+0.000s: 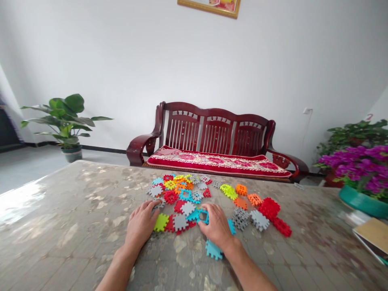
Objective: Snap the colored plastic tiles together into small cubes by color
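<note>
My right hand [216, 226] grips a blue window-shaped interlocking puzzle tile [203, 217] between thumb and fingers, low over the table. A solid blue tile [214, 249] lies under its wrist, and another blue tile [232, 226] shows beside it. My left hand [141, 222] rests at the pile's left edge, fingers stretched over a grey tile [158, 204]; whether they grip it is unclear. Close to its thumb is a lime-green tile [161, 222]. Between the hands lie grey tiles [180, 222] and red tiles [169, 223], partly overlapping.
More mixed tiles [185, 195] spread behind the hands. On the right are joined red tiles [269, 208], dark grey tiles [241, 218] and orange tiles [254, 199]. A teal flower pot [363, 202] and a notebook [374, 234] stand at the table's right. A wooden bench [216, 125] is beyond.
</note>
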`<state>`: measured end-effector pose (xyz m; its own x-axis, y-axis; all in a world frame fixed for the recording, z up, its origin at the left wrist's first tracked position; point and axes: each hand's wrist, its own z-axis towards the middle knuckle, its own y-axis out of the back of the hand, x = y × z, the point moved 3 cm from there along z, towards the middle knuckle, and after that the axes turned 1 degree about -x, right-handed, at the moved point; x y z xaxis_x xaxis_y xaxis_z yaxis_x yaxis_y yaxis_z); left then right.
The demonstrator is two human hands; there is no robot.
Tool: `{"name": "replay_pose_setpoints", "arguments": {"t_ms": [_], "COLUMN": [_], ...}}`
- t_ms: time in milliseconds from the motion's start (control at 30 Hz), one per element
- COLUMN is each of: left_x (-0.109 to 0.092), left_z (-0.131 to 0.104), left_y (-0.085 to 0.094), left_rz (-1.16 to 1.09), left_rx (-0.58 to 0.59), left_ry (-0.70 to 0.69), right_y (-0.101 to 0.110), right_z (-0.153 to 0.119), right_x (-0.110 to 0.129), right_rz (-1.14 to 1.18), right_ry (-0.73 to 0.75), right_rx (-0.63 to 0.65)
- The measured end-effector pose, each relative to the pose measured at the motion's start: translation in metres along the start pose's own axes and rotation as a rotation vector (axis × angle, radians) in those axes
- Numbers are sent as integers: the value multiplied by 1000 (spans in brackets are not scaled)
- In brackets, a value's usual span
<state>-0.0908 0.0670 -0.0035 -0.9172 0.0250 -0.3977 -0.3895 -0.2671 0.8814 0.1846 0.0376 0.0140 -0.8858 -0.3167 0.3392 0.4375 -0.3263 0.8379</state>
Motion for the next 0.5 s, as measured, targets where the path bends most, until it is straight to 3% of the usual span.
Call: {"name": "replay_pose_setpoints", "arguments": {"t_ms": [300, 500], "left_x": [0, -2], "left_z": [0, -1], "left_y": [0, 1], "left_rz": [-5, -3], "left_rx": [11, 7], "left_ry": [2, 7], "right_y": [16, 13], "right_z": [6, 6], "right_x": [-21, -24], "right_rz": [-177, -18], "right_ry": [-17, -33], "right_rx": [-140, -193]}}
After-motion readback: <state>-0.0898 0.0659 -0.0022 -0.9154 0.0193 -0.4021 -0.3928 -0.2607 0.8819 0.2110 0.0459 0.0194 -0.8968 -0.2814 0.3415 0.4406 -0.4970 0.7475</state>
